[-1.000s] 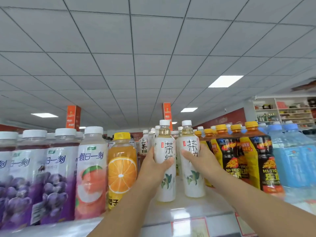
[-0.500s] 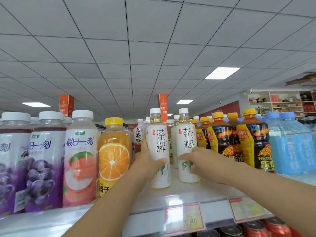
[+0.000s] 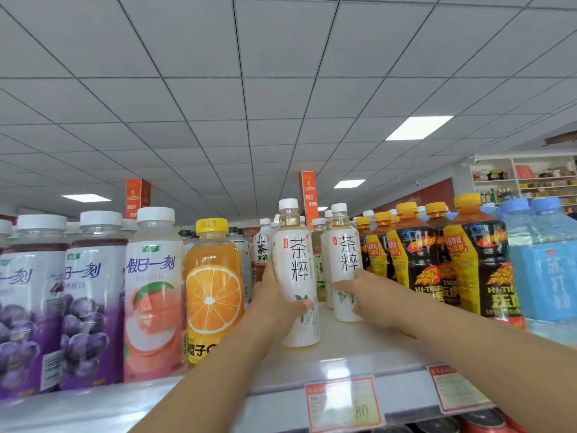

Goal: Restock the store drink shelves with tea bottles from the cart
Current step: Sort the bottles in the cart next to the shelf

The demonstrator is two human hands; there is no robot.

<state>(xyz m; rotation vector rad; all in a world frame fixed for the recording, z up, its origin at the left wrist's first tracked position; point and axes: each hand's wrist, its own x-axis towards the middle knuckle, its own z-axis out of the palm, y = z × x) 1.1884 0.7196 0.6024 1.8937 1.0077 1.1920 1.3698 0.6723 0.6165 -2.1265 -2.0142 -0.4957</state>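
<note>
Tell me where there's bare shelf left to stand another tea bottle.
Bare shelf lies in front of the right tea bottle, between the left tea bottle and the black-and-yellow bottles. From the orange juice bottle leftward, bottles crowd the front edge.

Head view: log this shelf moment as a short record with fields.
left grip: curled round near tea bottle
right grip: holds far tea bottle low on its label
bottles: both upright, bases on shelf, apart
left neighbour: orange juice bottle
right neighbour: energy drink bottles
shelf edge: price tag
</note>
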